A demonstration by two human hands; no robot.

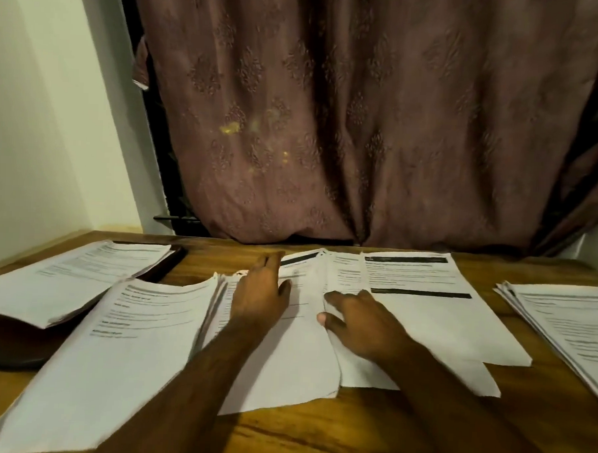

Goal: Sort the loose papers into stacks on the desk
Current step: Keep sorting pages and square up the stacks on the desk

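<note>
Roughly midway: three stacks (114, 338) already sit on the desk (316, 432), while left hand (260, 293) and right hand (358, 328), fingers flat, press loose papers (424, 317) still unsorted.

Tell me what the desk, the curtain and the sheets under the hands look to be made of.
Desk: likely wood or wood veneer, brown grain streaks, slight sheen.
Curtain: woven fabric, matte mauve, with soft folds and a raised floral pattern.
Sheets: thin white printed paper, with curled, uneven edges.

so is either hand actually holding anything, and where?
Nothing gripped. Left hand and right hand both rest flat, fingers straight, on the loose white printed sheets spread mid-desk.
</note>
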